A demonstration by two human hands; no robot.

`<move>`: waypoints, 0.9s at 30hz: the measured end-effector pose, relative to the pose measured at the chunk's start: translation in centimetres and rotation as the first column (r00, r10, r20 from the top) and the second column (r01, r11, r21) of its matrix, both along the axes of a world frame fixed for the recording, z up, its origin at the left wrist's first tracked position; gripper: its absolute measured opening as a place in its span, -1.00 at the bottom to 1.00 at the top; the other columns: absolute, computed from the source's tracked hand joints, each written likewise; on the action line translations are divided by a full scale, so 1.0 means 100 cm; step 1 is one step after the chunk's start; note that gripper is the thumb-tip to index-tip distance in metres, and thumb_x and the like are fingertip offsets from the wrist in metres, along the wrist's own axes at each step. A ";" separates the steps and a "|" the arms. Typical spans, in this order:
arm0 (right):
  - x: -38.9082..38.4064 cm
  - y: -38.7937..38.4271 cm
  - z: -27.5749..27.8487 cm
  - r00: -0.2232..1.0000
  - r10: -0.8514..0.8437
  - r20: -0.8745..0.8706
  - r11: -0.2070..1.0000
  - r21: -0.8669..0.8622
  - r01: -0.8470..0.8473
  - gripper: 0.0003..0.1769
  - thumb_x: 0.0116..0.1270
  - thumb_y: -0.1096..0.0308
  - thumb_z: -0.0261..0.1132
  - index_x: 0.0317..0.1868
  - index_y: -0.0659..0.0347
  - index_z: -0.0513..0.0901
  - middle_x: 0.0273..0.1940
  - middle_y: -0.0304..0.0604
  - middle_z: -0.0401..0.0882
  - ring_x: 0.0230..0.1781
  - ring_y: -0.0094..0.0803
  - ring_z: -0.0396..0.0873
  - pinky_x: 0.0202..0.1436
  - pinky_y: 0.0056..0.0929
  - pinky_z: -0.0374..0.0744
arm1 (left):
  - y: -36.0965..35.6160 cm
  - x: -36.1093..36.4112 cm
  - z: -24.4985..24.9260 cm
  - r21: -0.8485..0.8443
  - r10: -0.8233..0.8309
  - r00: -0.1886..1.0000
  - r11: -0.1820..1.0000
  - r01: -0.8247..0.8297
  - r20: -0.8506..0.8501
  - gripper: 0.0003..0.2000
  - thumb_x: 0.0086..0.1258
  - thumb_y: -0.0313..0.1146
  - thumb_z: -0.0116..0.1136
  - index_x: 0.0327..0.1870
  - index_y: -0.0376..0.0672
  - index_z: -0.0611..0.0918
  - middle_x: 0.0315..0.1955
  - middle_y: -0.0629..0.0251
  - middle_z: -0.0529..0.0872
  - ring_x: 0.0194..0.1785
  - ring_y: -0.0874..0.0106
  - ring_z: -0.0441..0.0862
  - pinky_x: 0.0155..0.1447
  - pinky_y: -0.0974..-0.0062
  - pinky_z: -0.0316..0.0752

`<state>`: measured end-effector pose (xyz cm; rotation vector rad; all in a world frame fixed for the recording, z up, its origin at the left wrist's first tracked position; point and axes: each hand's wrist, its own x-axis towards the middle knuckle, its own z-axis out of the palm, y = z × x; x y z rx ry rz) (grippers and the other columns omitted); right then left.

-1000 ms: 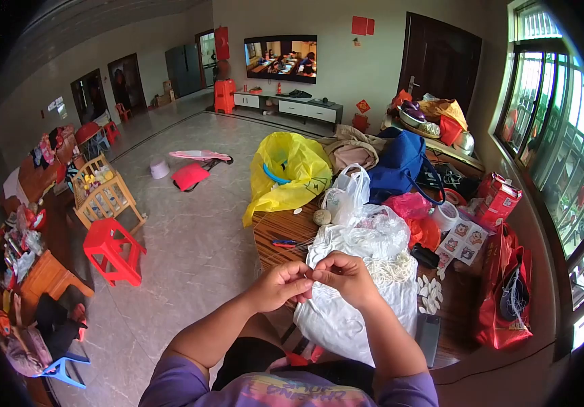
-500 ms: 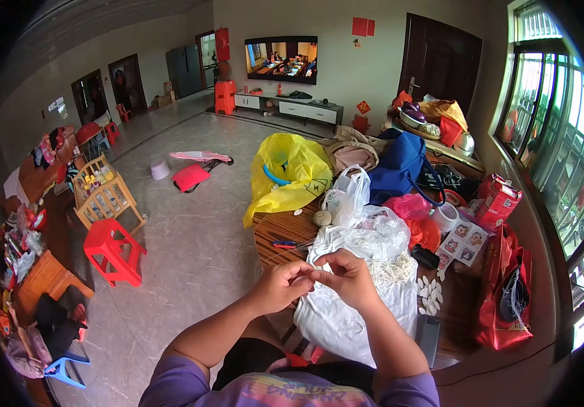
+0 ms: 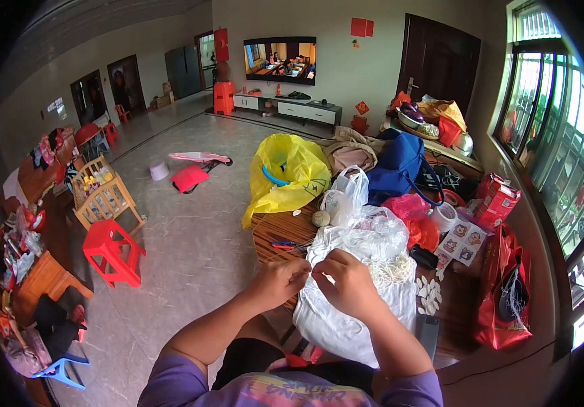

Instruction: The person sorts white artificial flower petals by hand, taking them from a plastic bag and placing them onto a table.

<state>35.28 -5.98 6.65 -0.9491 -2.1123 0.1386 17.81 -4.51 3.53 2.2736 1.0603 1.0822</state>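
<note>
My left hand (image 3: 281, 281) and my right hand (image 3: 343, 279) are raised close together over the near edge of the table, fingertips pinched. Whatever lies between the fingers is too small to make out. Under my right hand spreads a white cloth (image 3: 333, 332), with a heap of white cord (image 3: 390, 270) on its right part. Behind the cord sits a clear plastic bag (image 3: 377, 230). Several flat white oval pieces (image 3: 429, 296) lie right of the cloth. Beyond my left hand is a small tool with red and blue handles (image 3: 283, 245).
A yellow plastic bag (image 3: 292, 159), a blue bag (image 3: 400, 163) and a round ball (image 3: 320, 218) crowd the table's far side. A phone (image 3: 427, 332) lies near the right front, with a red gift bag (image 3: 505, 298) beyond it. A red stool (image 3: 112, 251) stands on the floor at left.
My hands have drawn slightly apart, leaving a small gap between the fingertips that met before. The things on the table look unmoved.
</note>
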 end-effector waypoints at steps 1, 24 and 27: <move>-0.002 0.001 -0.001 1.000 -0.008 -0.003 1.000 0.011 0.008 -0.92 0.00 0.44 0.24 -0.45 0.22 0.56 -0.48 -0.11 0.46 -0.47 -0.17 0.49 -0.43 -0.32 0.48 | 0.000 0.000 -0.002 0.006 -0.014 1.000 1.000 0.014 0.007 -0.87 0.15 -0.46 0.09 -0.29 -0.23 0.52 -0.51 0.13 0.61 -0.41 0.23 0.61 -0.37 0.39 0.45; -0.008 0.004 -0.022 0.928 0.035 -0.370 0.998 -0.040 -0.053 -0.83 -0.08 0.48 0.36 -0.44 0.29 0.54 -0.45 -0.08 0.46 -0.42 -0.18 0.47 -0.37 -0.39 0.45 | -0.002 0.000 0.000 -0.055 -0.089 0.990 0.994 0.096 0.113 -0.88 0.14 -0.52 0.10 -0.30 -0.20 0.49 -0.54 0.18 0.57 -0.47 0.39 0.57 -0.39 0.52 0.40; -0.011 0.005 -0.027 0.921 0.023 -0.390 0.999 -0.024 -0.035 -0.86 -0.06 0.54 0.32 -0.45 0.29 0.54 -0.45 -0.08 0.46 -0.44 -0.19 0.47 -0.39 -0.38 0.45 | -0.001 0.003 -0.004 -0.002 -0.103 0.982 0.994 0.105 0.158 -0.87 0.14 -0.53 0.10 -0.27 -0.22 0.50 -0.53 0.15 0.59 -0.45 0.32 0.59 -0.40 0.47 0.41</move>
